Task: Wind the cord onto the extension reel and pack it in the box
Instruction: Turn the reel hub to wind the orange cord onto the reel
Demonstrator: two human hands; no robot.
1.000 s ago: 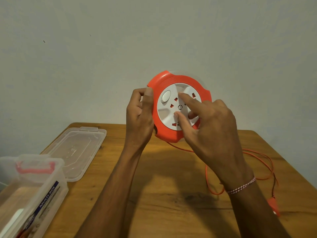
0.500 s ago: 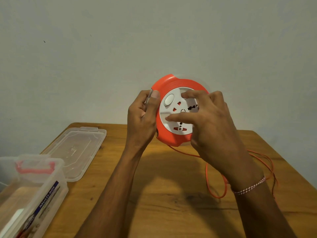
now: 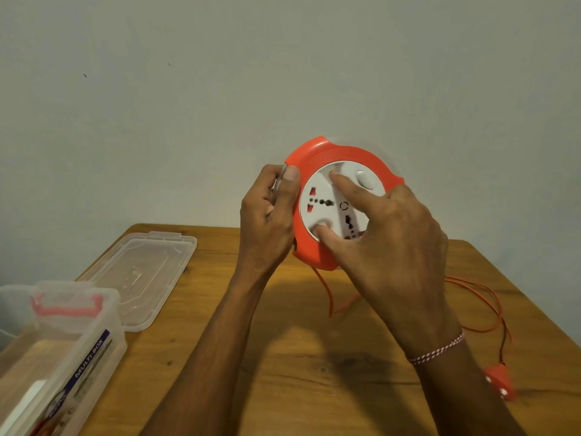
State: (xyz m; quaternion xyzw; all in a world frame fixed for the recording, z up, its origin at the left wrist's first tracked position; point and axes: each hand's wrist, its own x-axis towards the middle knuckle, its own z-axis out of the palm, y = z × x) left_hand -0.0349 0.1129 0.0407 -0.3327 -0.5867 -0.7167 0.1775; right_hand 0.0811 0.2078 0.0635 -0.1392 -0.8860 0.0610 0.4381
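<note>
Above the wooden table's [image 3: 314,388] far edge, our left hand [image 3: 267,215] grips the round orange-and-white plastic extension reel [image 3: 327,202] by its rim. Our right hand's [image 3: 386,247] spread fingertips [image 3: 334,177] press its white face, orange cord [image 3: 327,294] dangling.

Bare table [image 3: 314,372] lies open in the middle and near part, under the raised arms. At the left, the open box [image 3: 63,357] and its lid [image 3: 138,278] take up that edge. At the right, loose cord [image 3: 481,297] loops toward the plug [image 3: 500,380] near the edge.
</note>
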